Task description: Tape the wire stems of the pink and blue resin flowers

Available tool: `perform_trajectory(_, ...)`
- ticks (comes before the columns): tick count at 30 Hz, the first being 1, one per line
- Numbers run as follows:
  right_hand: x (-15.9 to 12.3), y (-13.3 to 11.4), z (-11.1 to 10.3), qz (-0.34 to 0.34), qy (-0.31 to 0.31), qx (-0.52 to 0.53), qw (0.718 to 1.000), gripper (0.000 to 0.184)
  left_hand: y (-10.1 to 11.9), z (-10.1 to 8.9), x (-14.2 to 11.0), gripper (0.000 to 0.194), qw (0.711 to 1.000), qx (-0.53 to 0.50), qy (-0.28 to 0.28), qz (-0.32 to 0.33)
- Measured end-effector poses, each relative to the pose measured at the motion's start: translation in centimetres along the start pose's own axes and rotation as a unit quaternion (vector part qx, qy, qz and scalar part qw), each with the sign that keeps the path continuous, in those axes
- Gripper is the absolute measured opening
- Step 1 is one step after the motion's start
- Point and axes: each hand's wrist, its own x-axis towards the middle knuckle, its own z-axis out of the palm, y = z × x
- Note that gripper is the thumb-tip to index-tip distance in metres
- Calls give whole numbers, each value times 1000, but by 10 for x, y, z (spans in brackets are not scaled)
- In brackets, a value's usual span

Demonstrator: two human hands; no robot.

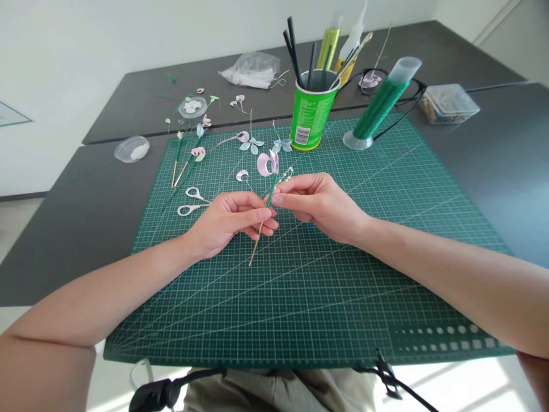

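Observation:
My left hand (235,220) is closed, pinching the green-wrapped lower part of a handmade flower's stem (271,194). Bare gold stick (254,252) sticks out below those fingers. At the top sit the flower's lilac petals (267,164), one a looped ring and others upright. My right hand (321,203) pinches with thumb and forefinger right beside the stem. A sprig of small pale beads (286,175) shows just above its forefinger, lying against the flower stem; its lower end is hidden by the fingers. Left of the flower, a loose lilac petal (242,175) on wire lies on the mat.
A green cutting mat (300,309) covers the desk's near part. White-handled scissors (187,210) lie partly behind my left hand. Farther back stand a green can (313,117) of sticks and a green glitter tube (380,109). Blue-grey flowers (252,145) and finished stems (177,157) lie at back left.

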Motion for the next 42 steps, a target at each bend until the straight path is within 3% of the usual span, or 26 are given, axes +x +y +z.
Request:
perform_trajectory(21, -2, -4, 7, -10, -24, 20, 999, 13, -2, 2, -1, 36, 1000, 17, -4, 22)
perform_trajectory(42, -2, -1, 7, -8, -41, 31, 999, 24, 0, 8, -1, 44, 1000, 15, -5, 22)
